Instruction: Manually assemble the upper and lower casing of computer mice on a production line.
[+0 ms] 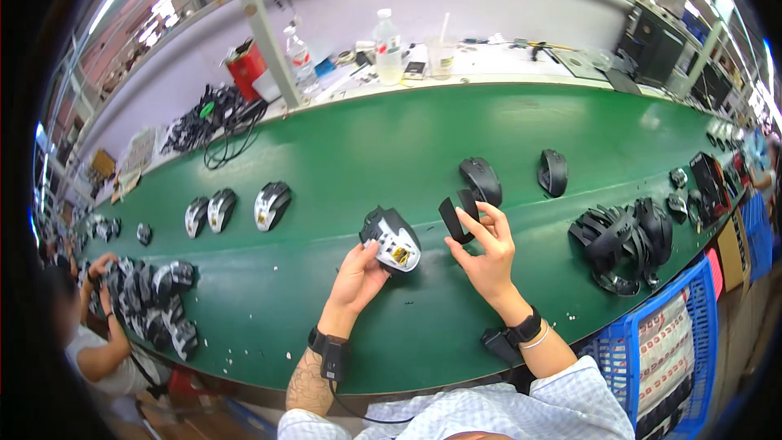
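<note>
My left hand grips a computer mouse by its near left side, just above the green bench. The mouse's rear top is uncovered, showing a white inner shell with a yellow patch. In my right hand, thumb and fingers pinch a thin black mouse cover, held upright to the right of the mouse and apart from it. Just beyond the cover stands a black mouse with its top covered; another black mouse lies farther right.
Three uncovered mice stand on the green bench at left. A pile of black covers lies at right, above a blue crate. At far left a co-worker's hands are beside heaped mice. Bottles line the back shelf.
</note>
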Action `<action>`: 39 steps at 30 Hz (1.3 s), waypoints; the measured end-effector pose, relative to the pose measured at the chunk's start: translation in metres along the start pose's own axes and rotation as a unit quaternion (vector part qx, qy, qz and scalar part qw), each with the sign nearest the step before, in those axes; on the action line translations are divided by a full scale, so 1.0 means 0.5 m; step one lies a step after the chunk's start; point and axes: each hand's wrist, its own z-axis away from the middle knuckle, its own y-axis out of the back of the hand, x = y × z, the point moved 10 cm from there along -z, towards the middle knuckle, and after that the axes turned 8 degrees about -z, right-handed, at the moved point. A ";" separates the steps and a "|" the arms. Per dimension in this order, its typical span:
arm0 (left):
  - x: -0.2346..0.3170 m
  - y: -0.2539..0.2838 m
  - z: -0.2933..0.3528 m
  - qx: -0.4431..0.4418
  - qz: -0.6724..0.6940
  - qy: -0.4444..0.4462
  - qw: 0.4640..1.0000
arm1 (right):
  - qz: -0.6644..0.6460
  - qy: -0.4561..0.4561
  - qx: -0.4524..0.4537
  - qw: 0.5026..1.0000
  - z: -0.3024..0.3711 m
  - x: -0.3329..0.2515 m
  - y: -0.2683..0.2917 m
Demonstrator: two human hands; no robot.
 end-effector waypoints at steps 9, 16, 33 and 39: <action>-0.018 0.009 0.020 0.072 -0.106 -0.049 0.991 | -0.059 0.007 -0.093 0.994 0.028 -0.072 -0.063; -0.028 -0.028 0.027 0.028 -0.052 -0.055 0.997 | -0.044 -0.030 -0.134 0.989 0.045 -0.056 -0.091; -0.015 -0.008 0.046 0.139 -0.206 -0.089 0.964 | 0.042 0.011 -0.236 0.971 0.070 -0.084 -0.138; 0.026 0.009 0.052 0.155 -0.114 -0.138 0.971 | -0.261 -0.315 -0.191 0.892 0.120 0.069 -0.155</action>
